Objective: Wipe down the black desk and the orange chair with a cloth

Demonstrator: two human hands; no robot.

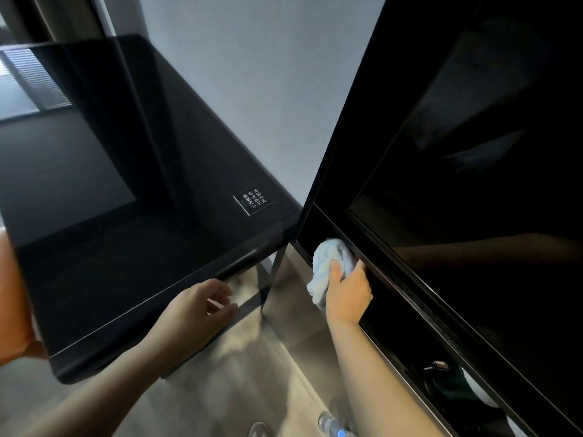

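- Head view: right grip (347,293) is closed on the cloth (329,263). Thumb and fingers are curled round a pale blue wad and press it onto a narrow black ledge (407,329).
- Most of the cloth bulges out ahead of that grip, away from the person, and a loose tail hangs off its left side.
- The ledge's long axis runs from the person's near right, under the forearm, to its far end just past the cloth. Judgement: wiping strokes should run along that line, and little ledge is left ahead.
- A dark screen (473,200) rises immediately right of and above the right grip. Its lower frame is touching or nearly touching the knuckles, so sideways room looks tight.
- Left grip (198,305) is empty, fingers loosely curled. It hangs just below the tabletop (126,247) front edge; I cannot tell if it touches.
- The tabletop lies left of both grips, its near right corner close to the cloth. The left grip is nearer to it, but the cloth is in the right.
- The chair (12,294) shows only as an orange strip far left of the left grip, behind the tabletop's near corner. It is well apart from the cloth.
- A small plaque (253,201) sits on the tabletop, ahead of and between the grips. A later pass would have to go over or round it.
- A table leg (271,279) stands in the gap between the grips.
- A dark plug-like item (438,365) is on the ledge behind the right grip, toward the person. It could snag a back stroke.
- A bottle (334,425) is on the floor (252,357) below the right forearm.
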